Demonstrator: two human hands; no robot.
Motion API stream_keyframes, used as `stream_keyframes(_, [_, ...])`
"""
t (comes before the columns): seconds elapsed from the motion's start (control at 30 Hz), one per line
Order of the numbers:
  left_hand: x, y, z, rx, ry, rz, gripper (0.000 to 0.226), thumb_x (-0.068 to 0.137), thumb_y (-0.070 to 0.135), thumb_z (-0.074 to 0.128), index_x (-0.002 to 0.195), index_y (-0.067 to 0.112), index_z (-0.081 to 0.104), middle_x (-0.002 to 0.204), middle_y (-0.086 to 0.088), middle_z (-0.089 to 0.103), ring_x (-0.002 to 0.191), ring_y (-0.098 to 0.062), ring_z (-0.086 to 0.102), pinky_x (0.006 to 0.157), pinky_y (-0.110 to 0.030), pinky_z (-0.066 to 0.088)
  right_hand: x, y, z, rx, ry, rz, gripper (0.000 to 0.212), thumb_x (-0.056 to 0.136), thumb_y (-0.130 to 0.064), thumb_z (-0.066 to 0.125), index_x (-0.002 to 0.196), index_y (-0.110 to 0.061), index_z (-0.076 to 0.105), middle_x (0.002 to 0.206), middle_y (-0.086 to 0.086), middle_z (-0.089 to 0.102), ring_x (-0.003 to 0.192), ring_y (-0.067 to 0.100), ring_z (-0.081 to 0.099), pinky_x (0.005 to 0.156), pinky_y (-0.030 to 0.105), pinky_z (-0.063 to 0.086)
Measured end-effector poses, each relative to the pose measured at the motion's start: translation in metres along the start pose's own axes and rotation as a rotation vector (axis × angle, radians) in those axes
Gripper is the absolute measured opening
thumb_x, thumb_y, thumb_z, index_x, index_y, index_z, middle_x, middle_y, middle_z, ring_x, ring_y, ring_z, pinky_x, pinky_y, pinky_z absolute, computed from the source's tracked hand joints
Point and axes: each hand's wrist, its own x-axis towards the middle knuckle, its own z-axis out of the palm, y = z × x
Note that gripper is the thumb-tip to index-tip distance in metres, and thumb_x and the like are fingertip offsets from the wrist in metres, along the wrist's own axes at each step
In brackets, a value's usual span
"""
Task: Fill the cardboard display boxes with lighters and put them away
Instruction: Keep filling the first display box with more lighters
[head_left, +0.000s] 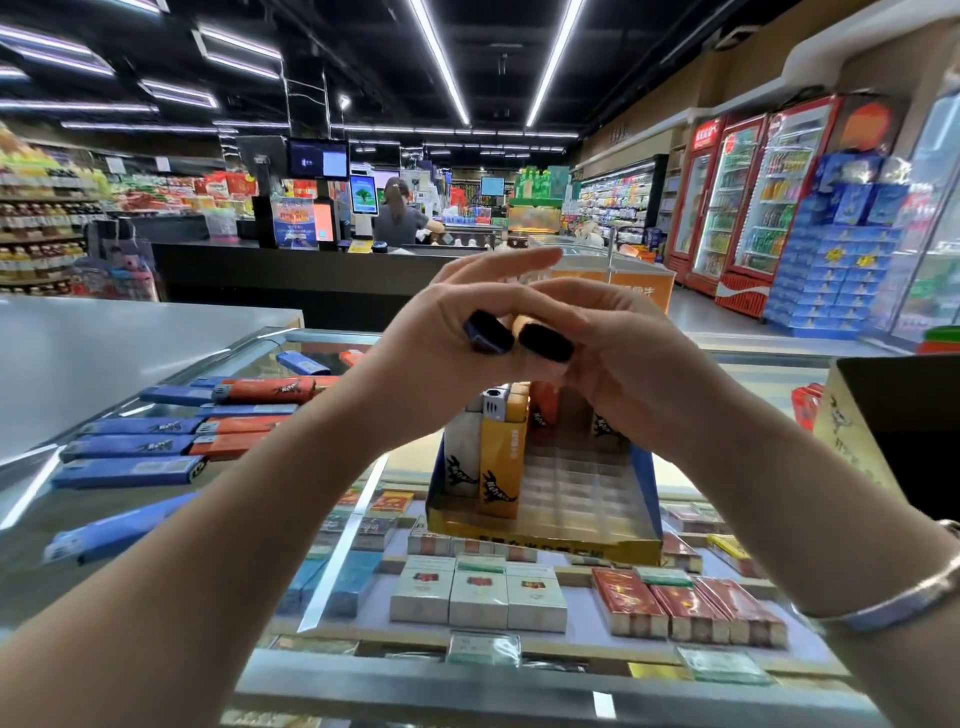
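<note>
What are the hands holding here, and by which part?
The left hand grips a blue lighter, the right hand an orange one; fingers wrap their bodies, leaving only the dark ends showing.

Display box (545, 499) on glass counter (332, 551), loose lighters (171, 441) to its left, both hands raised above it

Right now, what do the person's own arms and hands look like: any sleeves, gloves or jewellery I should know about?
Both forearms are bare, with no sleeves in view and no gloves. The left hand shows no rings or bands. The right hand is also bare, but the right wrist carries a smooth, plain silver bangle, a closed metal band with no visible markings. No watch or cables appear on either arm.
</note>
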Motion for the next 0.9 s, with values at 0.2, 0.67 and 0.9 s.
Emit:
stream_keyframes(0.2, [0.000,-0.005,0.007,0.111,0.044,0.079,0.060,0.074,0.002,0.071,0.124,0.028,0.051,0.135,0.000,0.050,0.124,-0.012,0.048,0.097,-0.032,0.047,0.005,-0.009,-0.014,0.318,0.049,0.020,0.024,0.077,-0.001,0.053,0.098,-0.004,0.064,0.076,0.008,0.067,0.063,0.015,0.060,0.053,0.020,0.049])
stream_keyframes(0.67, [-0.005,-0.001,-0.003,0.276,0.477,-0.085,0.054,0.074,0.062,0.050,0.064,0.009,0.055,0.054,-0.006,0.057,0.052,-0.024,0.057,0.059,-0.047,0.050,-0.003,-0.025,-0.037,-0.999,0.080,-0.282,0.020,0.084,0.004,0.059,0.090,-0.013,0.067,0.077,-0.004,0.060,0.061,0.000,0.055,0.057,0.011,0.047])
stream_keyframes(0.9, [-0.003,-0.004,-0.003,0.181,0.515,-0.112,0.048,0.088,0.059,0.038,0.069,0.016,0.048,0.054,0.005,0.051,0.049,-0.013,0.049,0.057,-0.041,0.047,-0.001,-0.020,-0.040,-1.254,0.039,-0.260,0.024,0.083,0.005,0.061,0.102,-0.007,0.068,0.074,-0.013,0.052,0.065,0.000,0.050,0.058,0.002,0.039])
